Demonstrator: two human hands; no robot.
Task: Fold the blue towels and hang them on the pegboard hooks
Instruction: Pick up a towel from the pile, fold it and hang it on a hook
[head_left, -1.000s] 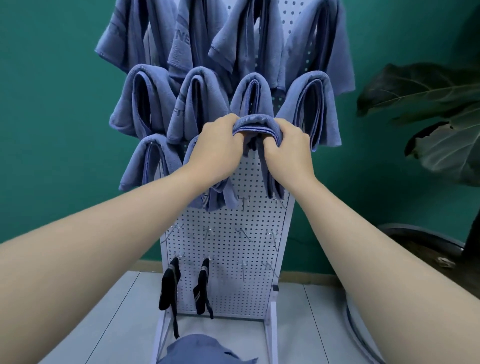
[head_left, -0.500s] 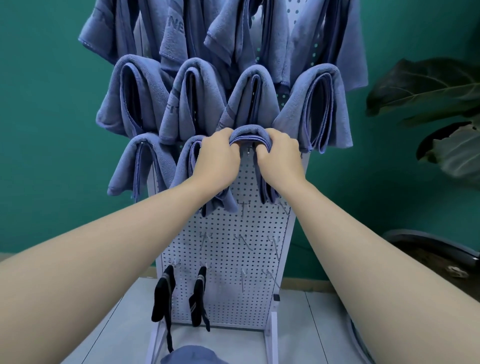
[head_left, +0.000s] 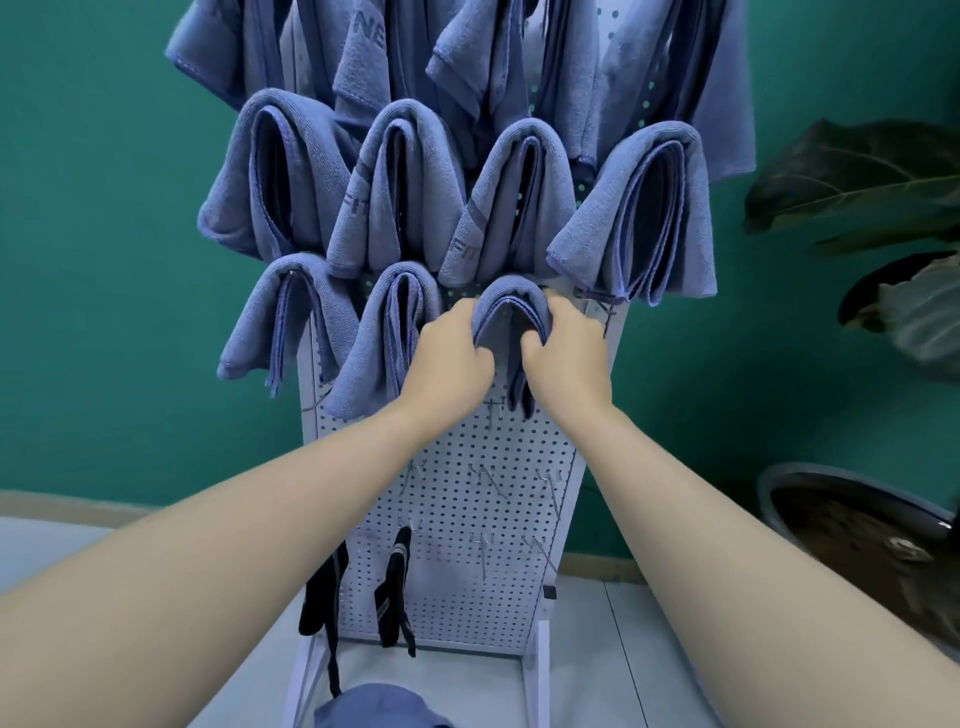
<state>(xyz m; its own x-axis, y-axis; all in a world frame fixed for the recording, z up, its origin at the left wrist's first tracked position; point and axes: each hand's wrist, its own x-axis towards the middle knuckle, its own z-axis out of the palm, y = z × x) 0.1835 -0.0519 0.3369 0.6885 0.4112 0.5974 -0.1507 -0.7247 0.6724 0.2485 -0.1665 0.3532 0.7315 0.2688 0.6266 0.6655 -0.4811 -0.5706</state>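
The folded blue towel (head_left: 511, 306) drapes over a third-row spot on the pegboard (head_left: 467, 499), presumably to seat its fold on a hook hidden beneath. The left hand (head_left: 452, 358) and right hand (head_left: 563, 353) pinch either side of that fold, keeping it bunched beside the hung towels (head_left: 384, 332)

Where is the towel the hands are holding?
The folded towel sits mid-pegboard, third in the lowest towel row, gripped by the left hand and right hand.

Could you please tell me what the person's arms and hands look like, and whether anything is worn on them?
Both forearms are bare to the frame's edge: no sleeves show. The left hand and right hand wear no gloves, and no rings, watch or bracelets are visible. No markings show.
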